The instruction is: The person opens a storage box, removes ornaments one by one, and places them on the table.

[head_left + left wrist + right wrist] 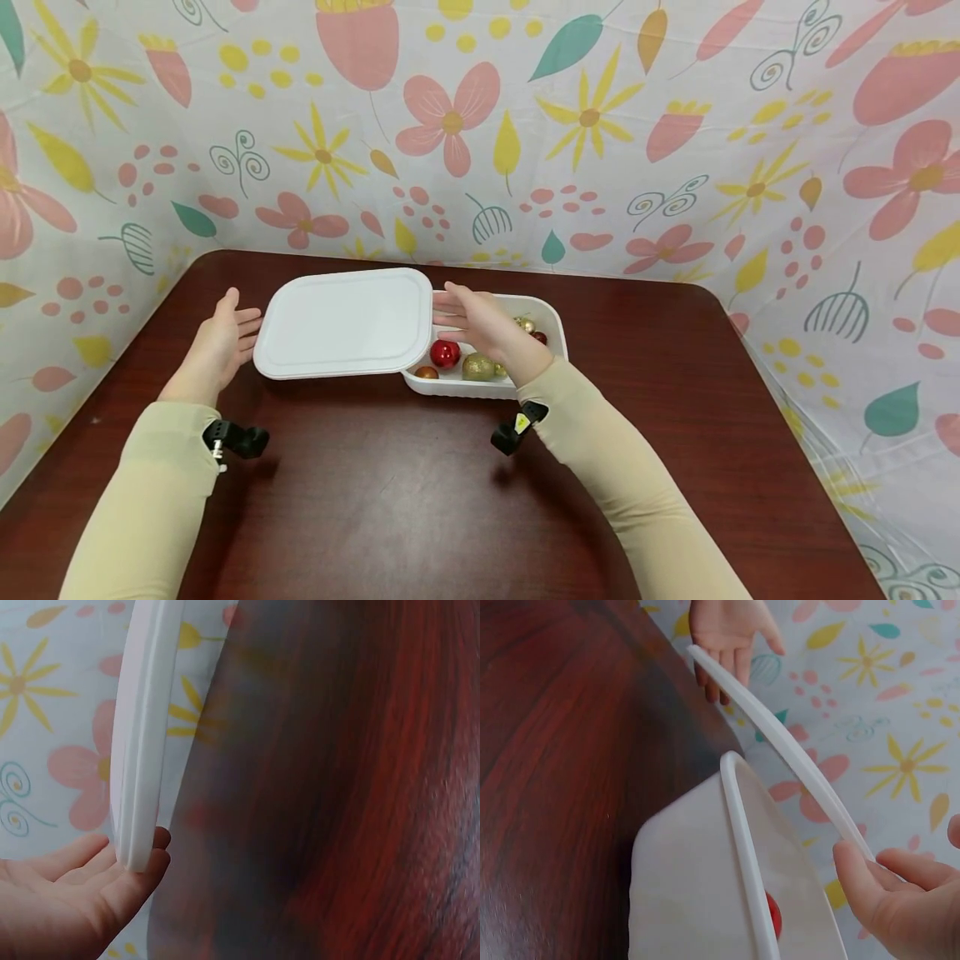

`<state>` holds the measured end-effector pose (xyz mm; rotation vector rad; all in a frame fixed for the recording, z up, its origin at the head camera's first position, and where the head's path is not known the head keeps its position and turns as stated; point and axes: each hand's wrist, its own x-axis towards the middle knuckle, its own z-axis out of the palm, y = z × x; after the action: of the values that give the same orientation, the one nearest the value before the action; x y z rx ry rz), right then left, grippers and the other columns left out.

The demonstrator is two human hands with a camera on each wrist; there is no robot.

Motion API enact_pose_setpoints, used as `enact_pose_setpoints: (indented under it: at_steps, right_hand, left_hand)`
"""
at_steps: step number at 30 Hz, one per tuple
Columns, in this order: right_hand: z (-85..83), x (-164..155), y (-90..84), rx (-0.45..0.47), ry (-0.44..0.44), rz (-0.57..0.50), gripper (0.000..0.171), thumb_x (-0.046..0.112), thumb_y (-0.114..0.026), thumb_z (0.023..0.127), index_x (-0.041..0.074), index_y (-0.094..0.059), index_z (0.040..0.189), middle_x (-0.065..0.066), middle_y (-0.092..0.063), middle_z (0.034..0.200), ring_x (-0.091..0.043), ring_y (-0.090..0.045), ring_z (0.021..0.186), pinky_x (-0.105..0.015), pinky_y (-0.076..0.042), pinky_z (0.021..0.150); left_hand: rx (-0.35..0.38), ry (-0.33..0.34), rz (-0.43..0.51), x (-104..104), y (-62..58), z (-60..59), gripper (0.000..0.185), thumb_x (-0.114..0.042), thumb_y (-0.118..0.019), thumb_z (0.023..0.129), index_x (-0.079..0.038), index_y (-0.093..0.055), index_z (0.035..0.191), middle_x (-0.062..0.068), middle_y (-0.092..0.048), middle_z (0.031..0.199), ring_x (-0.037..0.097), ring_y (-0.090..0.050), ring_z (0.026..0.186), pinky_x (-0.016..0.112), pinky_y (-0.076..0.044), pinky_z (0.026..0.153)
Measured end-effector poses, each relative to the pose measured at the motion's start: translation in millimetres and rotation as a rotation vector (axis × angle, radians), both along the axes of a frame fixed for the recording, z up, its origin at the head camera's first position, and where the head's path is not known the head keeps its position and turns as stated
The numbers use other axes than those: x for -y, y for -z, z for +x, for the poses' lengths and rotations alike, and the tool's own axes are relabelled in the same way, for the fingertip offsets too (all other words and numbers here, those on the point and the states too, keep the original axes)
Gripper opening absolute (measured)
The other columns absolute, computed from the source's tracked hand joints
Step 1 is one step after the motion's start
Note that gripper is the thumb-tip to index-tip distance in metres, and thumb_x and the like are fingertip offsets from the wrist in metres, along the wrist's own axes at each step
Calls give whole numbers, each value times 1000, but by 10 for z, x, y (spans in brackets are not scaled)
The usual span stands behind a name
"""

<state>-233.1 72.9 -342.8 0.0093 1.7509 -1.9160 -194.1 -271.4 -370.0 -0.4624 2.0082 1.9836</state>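
Lid (345, 321): white, flat, rectangular with rounded corners; held between both hands, raised and shifted left of the tray so that only its right end overlaps the tray's left part. From the right wrist view it runs as a thin tilted edge (780, 742) above the tray's rim, apart from it.
Left hand (225, 337): fingers straight and relaxed, palm turned toward the lid; the fingertips (146, 859) press against the lid's left edge (142, 735). Not curled around it.
Right hand (480, 321): fingers stretched out flat, touching the lid's right edge above the tray; in the right wrist view the thumb and fingers (862, 881) rest on the end of the lid without wrapping it.
Tray (551, 321): white, shallow, rounded corners, standing on the table just right of centre, toward the far edge; its left part lies under the lid, the rest is uncovered.
Baubles: a shiny red ball (445, 354), a glittery gold ball (477, 367), a small orange-brown one (427, 372), a pale gold one (527, 325) and a dark red one (539, 337), all inside the tray.
Table (420, 500): dark reddish-brown wood, glossy.
Backdrop (600, 125): white cloth with pink flowers, yellow flowers and teal leaves, on all sides behind the table.
Sleeves: beige, on both forearms, each with a black wrist mount (236, 437).
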Motion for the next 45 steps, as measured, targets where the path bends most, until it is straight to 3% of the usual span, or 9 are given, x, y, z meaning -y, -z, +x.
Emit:
enact_pose_setpoints:
  at_steps: [7, 23, 33, 40, 45]
  right_hand:
    - [48, 174, 37, -1, 34, -56, 50, 34, -39, 101, -1, -43, 137, -17, -45, 142, -30, -47, 129, -41, -43, 107]
    - [177, 547, 108, 29, 88, -203, 51, 27, -42, 101, 1, -31, 144, -19, -34, 148, -29, -37, 136, -41, -37, 112]
    - [241, 802, 169, 6, 1, -200, 55, 29, -40, 101, 4, -24, 148, -13, -27, 154, -23, -26, 143, -43, -28, 117]
    - [280, 1014, 217, 8, 28, -144, 59, 31, -43, 100, 7, -21, 149, -6, -24, 155, -19, -24, 143, -41, -26, 117]
    - [336, 1160, 269, -30, 57, -60, 60, 33, -48, 97, 8, -26, 148, -6, -26, 154, -19, -27, 141, -39, -27, 117]
  left_hand:
    - [14, -44, -67, 88, 72, -1, 93, -72, -10, 89, -3, -2, 151, 16, -2, 158, 36, -9, 144, 49, -12, 120]
    - [43, -62, -276, 260, 131, -40, 87, -67, -5, 92, -3, -5, 151, 18, -6, 156, 40, -11, 143, 54, -16, 117]
    - [64, -83, -386, 419, 127, -72, 85, -64, -1, 92, -3, -8, 151, 21, -7, 156, 40, -7, 143, 56, -11, 117]
    - [61, -98, -394, 479, 114, -61, 88, -65, 0, 91, -2, -9, 151, 23, -6, 156, 42, -7, 143, 56, -13, 117]
    - [61, -89, -457, 500, 152, -32, 89, -65, 4, 90, -1, -10, 150, 25, -1, 155, 44, -6, 142, 58, -12, 117]
